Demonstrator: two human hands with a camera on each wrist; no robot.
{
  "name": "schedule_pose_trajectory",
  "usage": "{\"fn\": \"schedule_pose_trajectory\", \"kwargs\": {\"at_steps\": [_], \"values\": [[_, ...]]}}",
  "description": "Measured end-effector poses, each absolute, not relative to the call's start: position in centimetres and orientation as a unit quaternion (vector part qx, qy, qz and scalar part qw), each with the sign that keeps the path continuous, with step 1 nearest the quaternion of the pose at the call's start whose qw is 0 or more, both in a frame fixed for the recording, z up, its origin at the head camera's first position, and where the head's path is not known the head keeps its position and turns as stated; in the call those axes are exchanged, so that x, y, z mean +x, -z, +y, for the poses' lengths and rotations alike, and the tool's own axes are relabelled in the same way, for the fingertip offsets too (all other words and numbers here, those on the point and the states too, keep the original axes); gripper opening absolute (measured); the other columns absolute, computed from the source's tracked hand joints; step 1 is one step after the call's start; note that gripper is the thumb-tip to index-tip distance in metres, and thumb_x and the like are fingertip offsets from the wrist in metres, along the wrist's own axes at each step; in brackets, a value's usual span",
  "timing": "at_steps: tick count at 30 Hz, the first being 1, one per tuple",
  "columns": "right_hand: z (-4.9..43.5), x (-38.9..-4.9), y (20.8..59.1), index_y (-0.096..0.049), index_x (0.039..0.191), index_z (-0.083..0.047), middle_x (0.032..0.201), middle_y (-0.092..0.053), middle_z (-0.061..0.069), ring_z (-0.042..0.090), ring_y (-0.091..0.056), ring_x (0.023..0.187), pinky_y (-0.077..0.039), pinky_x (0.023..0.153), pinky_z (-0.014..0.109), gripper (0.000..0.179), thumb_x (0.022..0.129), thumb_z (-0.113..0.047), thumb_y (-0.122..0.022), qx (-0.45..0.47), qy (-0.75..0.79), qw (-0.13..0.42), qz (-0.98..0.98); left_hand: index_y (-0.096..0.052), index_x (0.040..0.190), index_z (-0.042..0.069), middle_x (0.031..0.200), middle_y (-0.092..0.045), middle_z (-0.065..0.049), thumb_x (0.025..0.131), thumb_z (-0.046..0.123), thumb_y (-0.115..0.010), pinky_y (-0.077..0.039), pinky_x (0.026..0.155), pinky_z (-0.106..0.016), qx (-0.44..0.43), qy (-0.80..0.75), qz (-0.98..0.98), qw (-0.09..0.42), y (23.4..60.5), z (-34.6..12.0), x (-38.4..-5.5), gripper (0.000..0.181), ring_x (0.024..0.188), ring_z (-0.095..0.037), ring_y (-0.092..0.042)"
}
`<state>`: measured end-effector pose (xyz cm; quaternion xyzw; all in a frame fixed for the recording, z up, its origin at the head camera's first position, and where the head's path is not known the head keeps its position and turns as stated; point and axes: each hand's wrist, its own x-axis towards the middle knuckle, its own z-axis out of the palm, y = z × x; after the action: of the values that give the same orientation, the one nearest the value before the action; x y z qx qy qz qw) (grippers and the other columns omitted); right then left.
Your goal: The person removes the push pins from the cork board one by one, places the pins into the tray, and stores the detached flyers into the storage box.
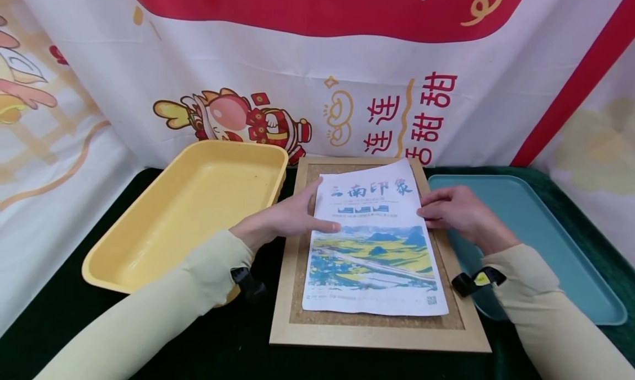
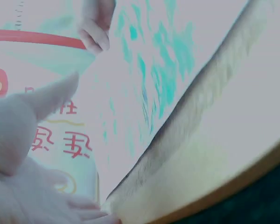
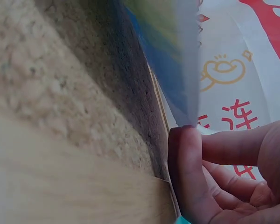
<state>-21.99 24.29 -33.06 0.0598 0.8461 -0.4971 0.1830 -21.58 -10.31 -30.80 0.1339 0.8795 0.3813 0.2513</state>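
Note:
A printed sheet of paper (image 1: pixel 374 258), with blue lettering above a yellow, green and blue landscape, lies over a wood-framed cork board (image 1: pixel 458 330). My right hand (image 1: pixel 458 214) pinches the sheet's right edge between thumb and index finger. In the right wrist view that edge of the paper (image 3: pixel 170 70) is raised off the cork (image 3: pixel 60 88). At the sheet's left side is my left hand (image 1: pixel 285 214), fingers extended along the upper left edge and thumb stretched over the print. The left wrist view shows the thumb (image 2: pixel 56 95) straight and spread from the fingers.
Left of the board stands a yellow tray (image 1: pixel 183 203), partly behind my left forearm. A blue-green tray (image 1: pixel 536 231) lies to the right, under my right wrist. Dark green cloth (image 1: pixel 208 352) covers the table. A printed white and red curtain (image 1: pixel 278 60) hangs close behind.

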Motion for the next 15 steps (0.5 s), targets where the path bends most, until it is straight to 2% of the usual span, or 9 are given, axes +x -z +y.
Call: {"fn": "schedule_pose_trajectory", "kwargs": {"at_steps": [4, 9, 11, 15], "values": [[25.0, -22.1, 33.4, -0.056, 0.147, 0.000, 0.144, -0.057, 0.022, 0.010, -0.072, 0.096, -0.062, 0.086, 0.022, 0.051, 0.105, -0.024, -0.069, 0.058, 0.506, 0.180, 0.842, -0.002, 0.173, 0.030, 0.181, -0.011, -0.008, 0.092, 0.036, -0.084, -0.018, 0.132, -0.062, 0.073, -0.439, 0.864, 0.236, 30.4, -10.2, -21.0, 0.116, 0.167, -0.031, -0.011], [25.9, -22.4, 33.5, -0.050, 0.154, -0.001, 0.146, -0.057, 0.019, 0.009, -0.072, 0.097, -0.061, 0.089, 0.022, 0.057, 0.105, -0.025, -0.069, 0.072, 0.534, 0.190, 0.821, -0.006, 0.173, 0.023, 0.179, -0.017, -0.010, 0.095, 0.028, -0.081, -0.022, 0.132, -0.060, 0.013, -0.505, 0.830, 0.237, 30.2, -10.2, -20.0, 0.108, 0.166, -0.032, -0.018], [26.1, -22.5, 33.4, -0.048, 0.155, -0.002, 0.140, -0.061, 0.013, 0.008, -0.074, 0.098, -0.061, 0.090, 0.022, 0.059, 0.105, -0.025, -0.069, 0.083, 0.551, 0.195, 0.807, -0.009, 0.173, 0.020, 0.177, -0.024, -0.011, 0.097, 0.024, -0.079, -0.028, 0.130, -0.058, -0.007, -0.527, 0.816, 0.236, 30.3, -10.2, -19.7, 0.104, 0.164, -0.034, -0.026], [26.2, -22.7, 33.3, -0.048, 0.155, -0.003, 0.118, -0.071, -0.005, 0.007, -0.077, 0.096, -0.061, 0.091, 0.023, 0.061, 0.104, -0.025, -0.071, 0.099, 0.588, 0.192, 0.779, -0.020, 0.169, 0.012, 0.166, -0.044, -0.017, 0.099, 0.013, -0.074, -0.044, 0.120, -0.052, -0.025, -0.548, 0.805, 0.227, 30.6, -10.2, -19.3, 0.089, 0.149, -0.034, -0.049]]}}
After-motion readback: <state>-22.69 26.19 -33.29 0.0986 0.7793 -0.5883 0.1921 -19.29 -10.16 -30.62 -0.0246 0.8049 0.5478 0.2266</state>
